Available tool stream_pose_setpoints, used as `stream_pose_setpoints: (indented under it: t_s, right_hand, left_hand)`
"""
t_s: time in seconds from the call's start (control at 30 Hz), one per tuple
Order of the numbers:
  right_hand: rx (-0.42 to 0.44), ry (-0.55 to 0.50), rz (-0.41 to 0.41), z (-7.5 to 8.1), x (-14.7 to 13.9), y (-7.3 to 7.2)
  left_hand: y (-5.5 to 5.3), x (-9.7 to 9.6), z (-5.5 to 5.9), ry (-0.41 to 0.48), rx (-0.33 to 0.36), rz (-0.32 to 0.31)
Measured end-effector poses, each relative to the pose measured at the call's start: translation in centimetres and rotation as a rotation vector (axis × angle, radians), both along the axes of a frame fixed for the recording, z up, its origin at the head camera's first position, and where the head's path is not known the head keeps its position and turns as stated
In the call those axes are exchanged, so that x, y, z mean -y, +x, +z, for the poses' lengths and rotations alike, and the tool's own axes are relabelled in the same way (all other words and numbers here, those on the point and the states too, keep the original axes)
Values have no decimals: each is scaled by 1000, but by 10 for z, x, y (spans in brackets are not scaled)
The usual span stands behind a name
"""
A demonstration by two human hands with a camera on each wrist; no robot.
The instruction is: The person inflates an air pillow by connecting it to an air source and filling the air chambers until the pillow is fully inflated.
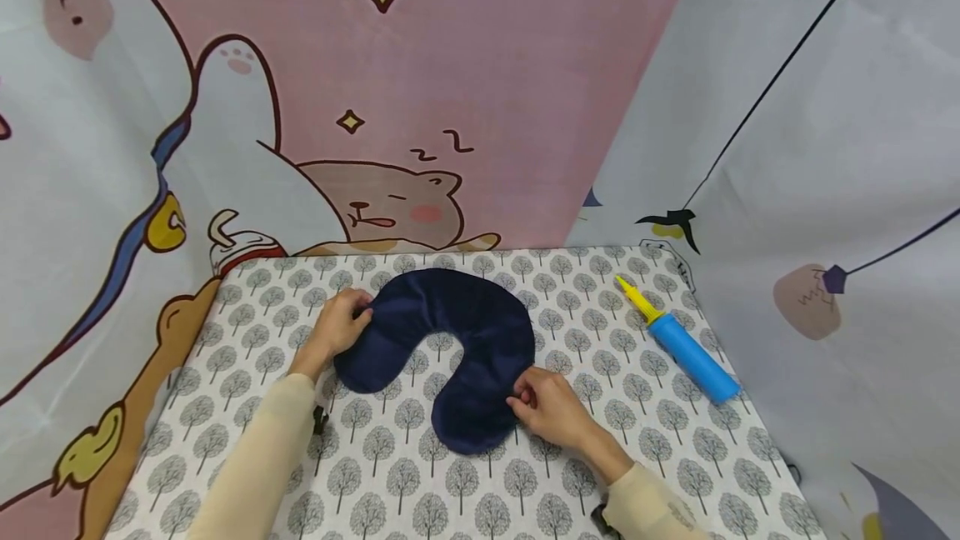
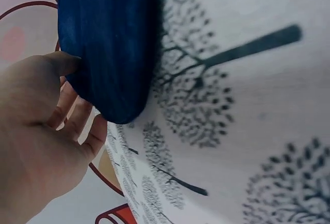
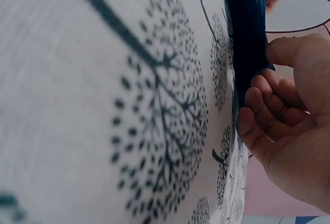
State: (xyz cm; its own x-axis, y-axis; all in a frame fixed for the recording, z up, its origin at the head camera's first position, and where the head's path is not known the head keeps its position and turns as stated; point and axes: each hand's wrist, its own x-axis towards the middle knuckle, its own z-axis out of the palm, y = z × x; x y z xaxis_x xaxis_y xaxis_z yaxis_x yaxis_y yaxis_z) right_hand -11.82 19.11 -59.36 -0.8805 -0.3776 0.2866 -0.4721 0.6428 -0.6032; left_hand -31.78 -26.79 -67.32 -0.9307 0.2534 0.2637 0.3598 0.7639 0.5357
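A dark blue, U-shaped neck pillow with a satiny cover lies flat on the tree-print cloth, its opening toward the front left. My left hand pinches its outer edge at the left; in the left wrist view the thumb lies on top and the fingers reach beneath the pillow. At the right outer edge my right hand pinches the fabric between thumb and curled fingers. The right wrist view shows that thumb against the pillow, with fingertips under its rim.
A blue hand pump with a yellow nozzle lies at the right side of the table. White cloth printed with grey trees covers the tabletop. Cartoon-printed curtains hang behind and along both sides.
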Motion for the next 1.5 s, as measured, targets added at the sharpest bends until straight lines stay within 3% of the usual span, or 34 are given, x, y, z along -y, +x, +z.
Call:
stream_pose_setpoints:
  t_s: [0.13, 0.3, 0.43, 0.53, 0.6, 0.9, 1.07, 1.23, 1.5]
  right_hand:
    - [24, 35, -11, 3, -6, -1]
    - [30, 56, -7, 9, -20, -4]
    - [7, 78, -17, 13, -34, -10]
    - [6, 99, -28, 16, -43, -18]
    - [6, 100, -28, 18, -48, -25]
    - [-45, 77, -40, 22, -60, -58]
    - [-62, 113, -40, 21, -60, -76]
    - [6, 117, -50, 20, -57, -93]
    - [91, 149, -40, 10, -56, -119]
  left_hand:
    - [9, -2, 4, -28, -6, 8]
    - [38, -14, 21, -7, -65, 12]
    - [76, -38, 53, -26, -38, 37]
    - [103, -58, 81, -53, 22, 30]
    - [116, -69, 86, -45, 17, 13]
    - [161, -115, 92, 4, -20, -175]
    - [180, -134, 89, -27, -17, -249]
    - [190, -145, 82, -55, -27, -262]
    - [194, -151, 76, -57, -56, -249]
